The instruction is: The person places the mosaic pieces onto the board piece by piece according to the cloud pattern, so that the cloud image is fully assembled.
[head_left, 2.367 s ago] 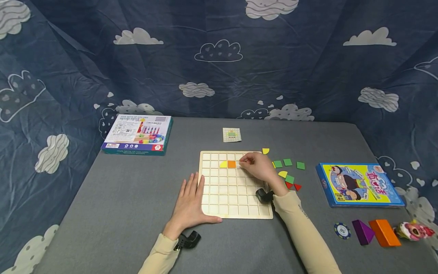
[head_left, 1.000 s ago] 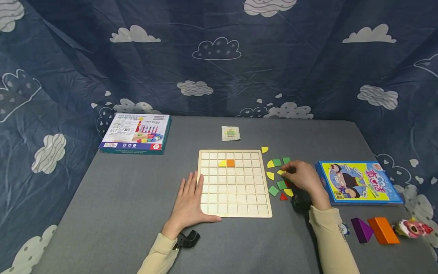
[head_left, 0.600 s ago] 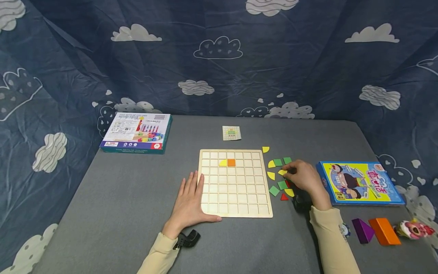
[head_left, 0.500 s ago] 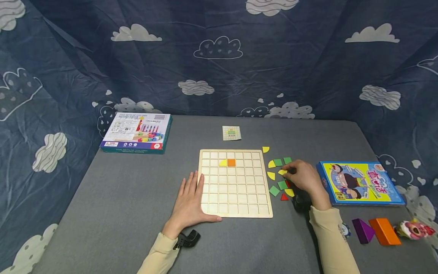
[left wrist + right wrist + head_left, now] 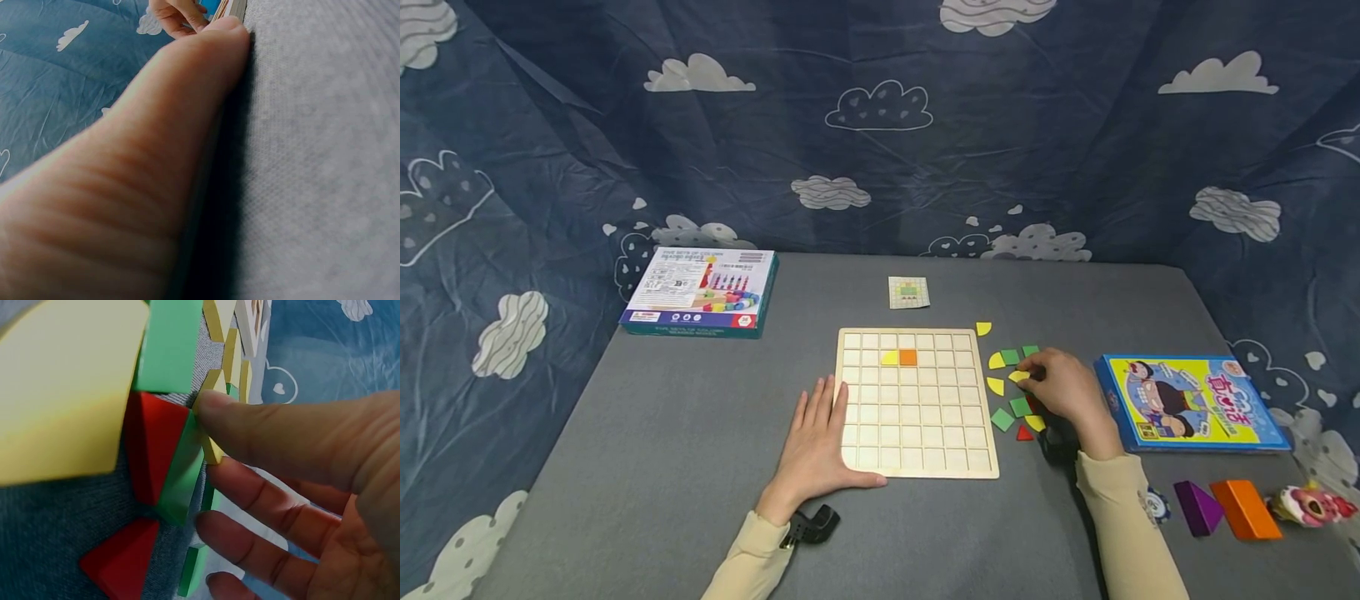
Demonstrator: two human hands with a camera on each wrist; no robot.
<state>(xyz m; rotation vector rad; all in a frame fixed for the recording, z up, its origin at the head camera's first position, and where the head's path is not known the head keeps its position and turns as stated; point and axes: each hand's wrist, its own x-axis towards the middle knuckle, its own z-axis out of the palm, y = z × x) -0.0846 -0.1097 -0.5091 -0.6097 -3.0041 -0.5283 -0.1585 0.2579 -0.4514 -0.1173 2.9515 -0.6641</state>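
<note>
My right hand (image 5: pixel 1063 390) sits among the loose tiles just right of the wooden grid board (image 5: pixel 916 462), thumb and forefinger closing on a small yellow quarter-round tile (image 5: pixel 1018 377) that lies at my fingertips (image 5: pixel 215 403), on the side of the hand facing the board. In the right wrist view that yellow piece is nipped on edge between thumb and first finger, the other fingers loosely curled beneath; whether it has left the grey table (image 5: pixel 662 433) I cannot tell. Its flat edges and curve are too small to read from the head view, so its long axis stays uncertain. The right hand is far the nearer to it. My left hand (image 5: pixel 815 446) lies flat, fingers straight and together, pressing the board's near-left corner, thumb along its front edge; the left wrist view shows little but that thumb against the board's rim. On the board a yellow tile (image 5: pixel 889 358) and an orange tile (image 5: pixel 907 357) sit side by side in the second row. Around my right hand lie green squares (image 5: pixel 1010 357), other yellow quarter-rounds (image 5: pixel 995 385) and a red triangle (image 5: pixel 1024 433); my palm hides whatever tiles lie beneath it. A blue picture box (image 5: pixel 1187 402) lies just beyond, well apart from the pattern card (image 5: pixel 908 292) behind the board.
</note>
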